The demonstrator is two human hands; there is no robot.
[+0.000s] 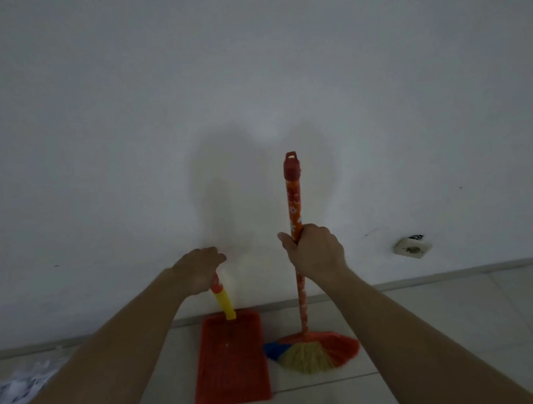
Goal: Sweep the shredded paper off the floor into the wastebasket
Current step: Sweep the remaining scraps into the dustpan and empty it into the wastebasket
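The paper (18, 389) lies in a pale shredded heap on the floor (440, 316) at 8 o'clock in the view, partly hidden behind the left forearm and running up to the base of the wall (250, 76). The broom (299, 262) stands upright just right of centre; its orange flowered handle rises to a red cap, and its blue, tan and orange bristles fan out on the tiles at 5 o'clock. The right hand (316, 255) has its fingers wrapped around the handle about midway up. Just beside the broom, at its 9 o'clock, the red dustpan (230, 362) rests on the floor with its back edge near the wall. The left hand (197, 271) grips the top of the dustpan's yellow and red handle, fingers curled over it. A white socket (413, 247) sits low on the wall at 3 o'clock, well apart from the broom.
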